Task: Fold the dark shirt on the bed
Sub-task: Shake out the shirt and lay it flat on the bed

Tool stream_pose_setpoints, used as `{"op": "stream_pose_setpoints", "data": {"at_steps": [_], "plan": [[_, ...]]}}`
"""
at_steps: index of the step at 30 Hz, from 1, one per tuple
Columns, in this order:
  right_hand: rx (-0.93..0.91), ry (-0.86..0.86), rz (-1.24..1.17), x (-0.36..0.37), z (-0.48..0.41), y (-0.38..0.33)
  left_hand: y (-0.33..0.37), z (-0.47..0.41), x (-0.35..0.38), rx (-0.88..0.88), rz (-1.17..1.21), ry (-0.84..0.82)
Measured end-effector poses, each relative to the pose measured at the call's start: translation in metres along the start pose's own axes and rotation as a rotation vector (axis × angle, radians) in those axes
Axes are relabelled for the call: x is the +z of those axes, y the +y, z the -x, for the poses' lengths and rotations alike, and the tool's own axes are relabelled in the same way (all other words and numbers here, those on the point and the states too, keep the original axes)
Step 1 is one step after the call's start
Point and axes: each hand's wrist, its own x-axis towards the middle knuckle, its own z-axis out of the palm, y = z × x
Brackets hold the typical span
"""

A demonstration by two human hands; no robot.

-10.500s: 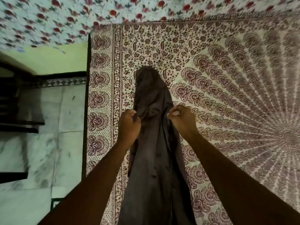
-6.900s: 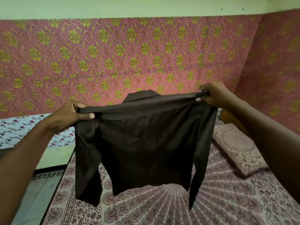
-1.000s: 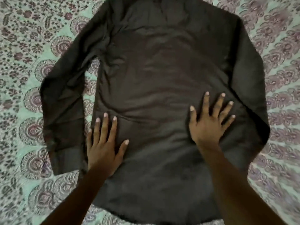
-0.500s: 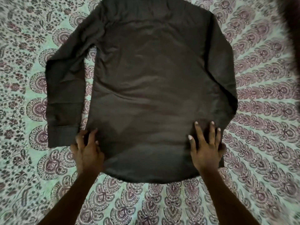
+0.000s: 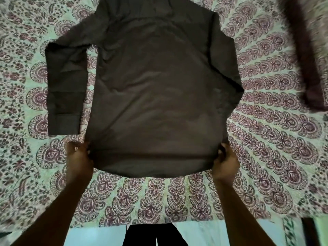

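Note:
The dark shirt point(image 5: 156, 89) lies spread flat, back side up, on the patterned bedsheet point(image 5: 266, 139), collar end away from me. Its left sleeve point(image 5: 65, 89) runs down beside the body; the right sleeve is folded along the right edge. My left hand point(image 5: 79, 157) grips the hem's left corner, fingers curled under the cloth. My right hand point(image 5: 226, 161) grips the hem's right corner the same way. The hem between them is pulled straight.
A dark band point(image 5: 308, 55) of the bedsheet pattern or another cloth runs down the far right. The bed's near edge point(image 5: 124, 224) is just below my forearms, with pale floor and my dark trousers point(image 5: 152, 235) beyond it.
Both hands slid down from pressing flat on the shirt's lower back to the hem corners and now grip them. The view has pulled back toward the bed's edge.

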Motion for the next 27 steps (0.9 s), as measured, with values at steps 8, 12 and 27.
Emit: {"op": "stream_pose_setpoints", "data": {"at_steps": [8, 12, 27], "plan": [[-0.115, -0.009, 0.44, 0.004, 0.014, -0.025, 0.004, 0.018, 0.011, 0.024, -0.302, 0.152], [-0.65, -0.251, 0.518, 0.041, 0.034, -0.055, 0.022, 0.0, 0.029, 0.43, -0.315, -0.018], [-0.304, -0.176, 0.623, 0.035, 0.038, -0.02, 0.041, 0.0, 0.042, 0.091, -0.48, -0.541]]}}
